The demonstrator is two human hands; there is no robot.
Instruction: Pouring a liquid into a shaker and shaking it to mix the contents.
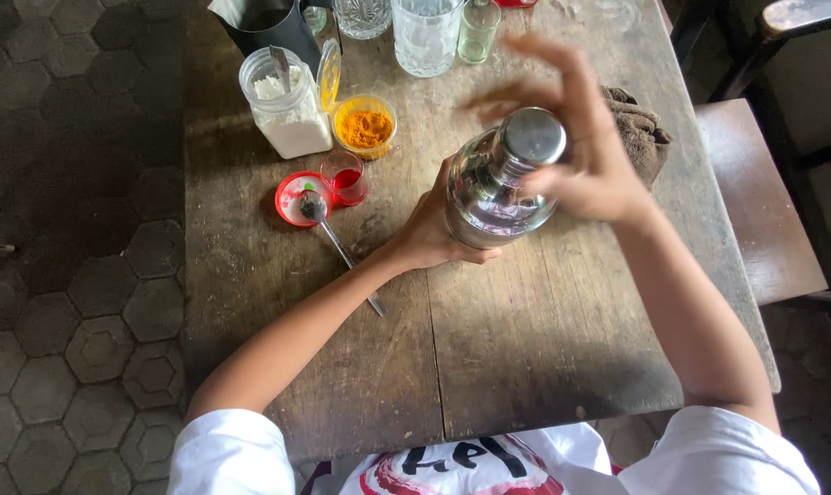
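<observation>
A shiny steel cocktail shaker [493,188] stands near the middle of the wooden table [489,348]. My left hand [426,229] wraps around its body from the left. My right hand [580,137] is at the shaker's small round cap [533,136], fingers spread and blurred, thumb and fingers touching the cap's side. Whether it grips the cap I cannot tell.
To the left lie a red lid [291,197] with a long spoon [337,243], a small glass of red liquid [346,177], a tub of yellow powder [365,126] and a jar of white powder [290,105]. Glasses [426,32] stand at the back. A brown cloth [644,137] lies right.
</observation>
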